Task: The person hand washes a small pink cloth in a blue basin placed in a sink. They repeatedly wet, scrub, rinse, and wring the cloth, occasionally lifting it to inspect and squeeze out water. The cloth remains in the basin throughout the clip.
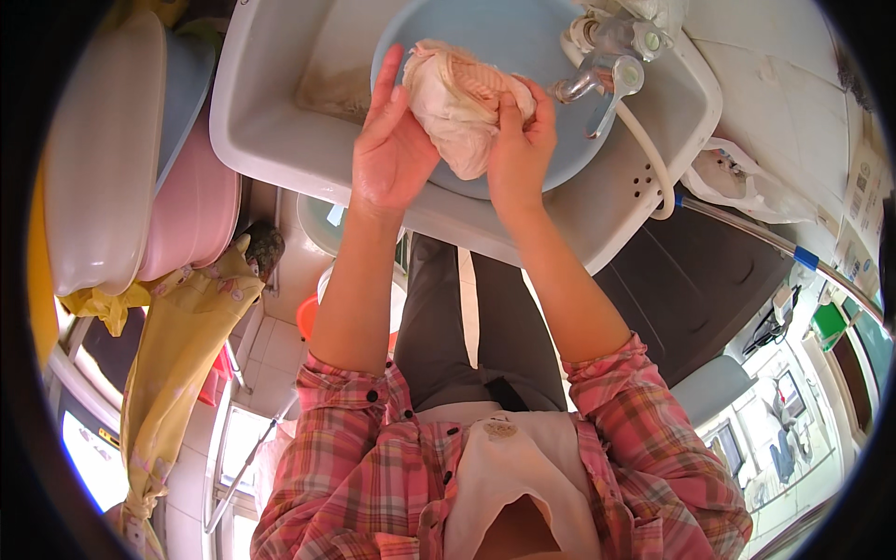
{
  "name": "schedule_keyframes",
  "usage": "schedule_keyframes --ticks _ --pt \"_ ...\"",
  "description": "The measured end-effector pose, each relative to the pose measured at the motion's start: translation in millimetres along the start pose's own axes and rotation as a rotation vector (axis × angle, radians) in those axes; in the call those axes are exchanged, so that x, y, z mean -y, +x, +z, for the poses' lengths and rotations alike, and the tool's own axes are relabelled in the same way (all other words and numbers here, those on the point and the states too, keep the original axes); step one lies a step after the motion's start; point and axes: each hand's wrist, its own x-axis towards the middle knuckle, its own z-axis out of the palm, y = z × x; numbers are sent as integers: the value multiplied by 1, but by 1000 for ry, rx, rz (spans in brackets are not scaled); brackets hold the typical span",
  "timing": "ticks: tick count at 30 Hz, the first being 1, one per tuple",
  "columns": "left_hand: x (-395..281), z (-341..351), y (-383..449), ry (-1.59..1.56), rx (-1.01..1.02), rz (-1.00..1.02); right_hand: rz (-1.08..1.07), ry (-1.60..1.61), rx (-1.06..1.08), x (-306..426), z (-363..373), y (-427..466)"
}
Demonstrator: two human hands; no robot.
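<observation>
A bunched, pale peach cloth (455, 112) is held up over a light blue plastic basin (483, 21). My right hand (521, 143) grips its right side between thumb and fingers. Beside the cloth's left side is my left hand (395, 140), palm up with fingers spread; its palm edge seems to touch the cloth. The basin rests in a grey-white utility sink (287, 133). A tap (595, 80) with a clear lever handle reaches over the basin's right side.
A cream hose (640, 133) curves over the sink's right side. Upright plastic basins (105, 154) and a yellow patterned cloth (189, 329) are at left. A metal pole (763, 234) and a plastic bag (728, 175) lie at right. Below the sink stands a bucket (325, 280).
</observation>
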Motion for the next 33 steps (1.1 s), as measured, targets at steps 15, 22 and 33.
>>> schedule_keyframes --ticks 15,22,33 --pt "-4 -4 31 266 -149 -312 -158 -136 126 6 -20 17" --pt "37 -22 39 249 -346 -104 -600 -735 250 16 -11 -14" --pt "63 -118 82 -44 200 -358 -94 -1278 -154 -18 61 6"
